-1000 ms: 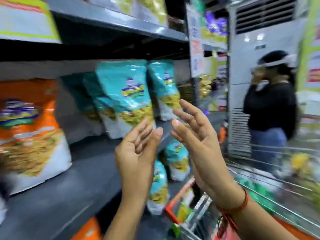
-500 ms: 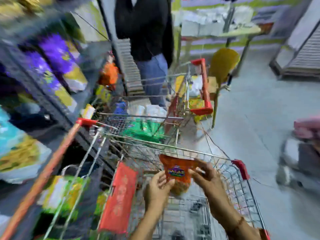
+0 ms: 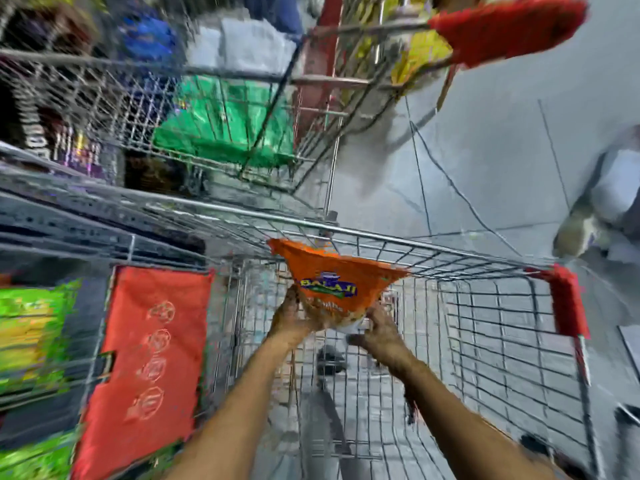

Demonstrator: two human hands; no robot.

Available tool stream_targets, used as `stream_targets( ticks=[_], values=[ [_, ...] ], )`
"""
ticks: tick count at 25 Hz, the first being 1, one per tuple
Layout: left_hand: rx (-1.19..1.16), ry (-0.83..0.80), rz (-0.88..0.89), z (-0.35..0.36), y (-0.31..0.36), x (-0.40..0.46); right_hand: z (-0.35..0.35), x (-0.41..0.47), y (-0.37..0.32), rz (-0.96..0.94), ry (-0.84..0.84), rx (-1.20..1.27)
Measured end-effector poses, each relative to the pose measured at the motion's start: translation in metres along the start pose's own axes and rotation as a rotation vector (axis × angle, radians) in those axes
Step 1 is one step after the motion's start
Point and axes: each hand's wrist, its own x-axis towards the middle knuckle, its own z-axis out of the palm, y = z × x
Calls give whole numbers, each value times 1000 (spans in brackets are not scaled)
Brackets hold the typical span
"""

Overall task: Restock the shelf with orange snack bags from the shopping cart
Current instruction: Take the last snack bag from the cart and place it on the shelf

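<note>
An orange snack bag (image 3: 332, 282) is held above the shopping cart (image 3: 485, 327), just inside its far rim. The bag's lower corners are pinched by the left hand (image 3: 292, 318) and the right hand (image 3: 379, 332), fingers closed on it. Its long axis runs crosswise between both hands, equally near.

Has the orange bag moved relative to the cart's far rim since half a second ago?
Cannot tell. The camera swung; the orange bag sits at the cart's far rim in both pictures.
</note>
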Motion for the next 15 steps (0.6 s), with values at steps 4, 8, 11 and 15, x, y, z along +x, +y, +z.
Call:
stream_targets(
  ticks=[4,8,11,15],
  values=[
    [45,-34,19,-7,-3,10,10,19,17,9,37,160],
    [181,-47,91,-20,5,-13,6,-3,12,-3,-12,263],
    [211,-37,162,-40,12,-47,9,-32,1,-86,-38,270],
    [177,96,293,-92,24,-145,27,-111,-54,-251,4,289]
  ],
)
